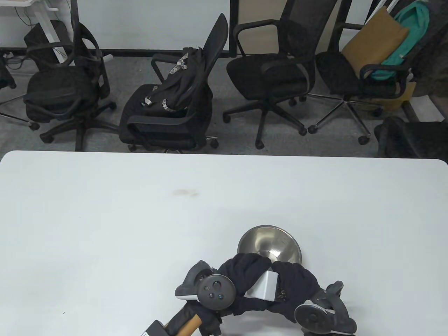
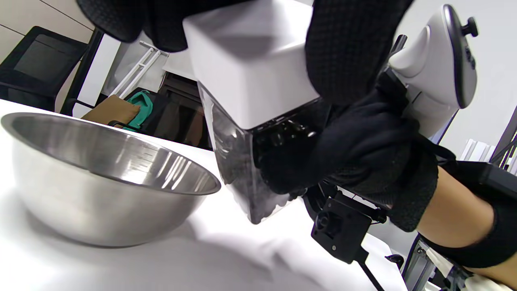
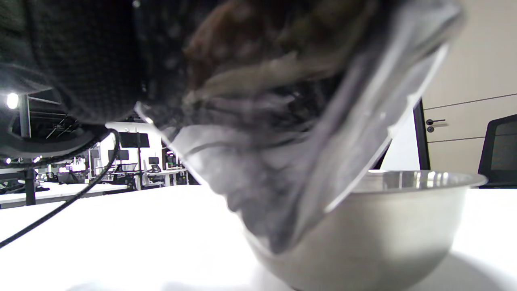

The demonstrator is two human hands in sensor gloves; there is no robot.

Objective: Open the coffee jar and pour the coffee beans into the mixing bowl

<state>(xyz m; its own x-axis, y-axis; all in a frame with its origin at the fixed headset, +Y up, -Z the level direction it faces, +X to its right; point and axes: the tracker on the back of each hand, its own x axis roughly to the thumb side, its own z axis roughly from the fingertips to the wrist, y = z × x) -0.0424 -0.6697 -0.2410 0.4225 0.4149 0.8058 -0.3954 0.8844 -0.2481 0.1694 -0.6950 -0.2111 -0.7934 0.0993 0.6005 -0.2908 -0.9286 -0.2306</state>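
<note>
Both hands are clamping the coffee jar (image 1: 265, 285): left hand (image 1: 245, 271) gripping its white lid (image 2: 250, 68), right hand (image 1: 297, 285) its body; mixing bowl (image 1: 269, 244) is sitting at twelve o'clock.

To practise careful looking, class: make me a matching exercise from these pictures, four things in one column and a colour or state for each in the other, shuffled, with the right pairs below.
Things:
1. mixing bowl
2. jar lid
3. coffee jar
4. gloves

States:
A. white, on the jar
B. clear, dark beans inside, held tilted off the table
C. shiny steel, empty, on the table
D. black, on both hands

Pairs: 1-C, 2-A, 3-B, 4-D
</note>
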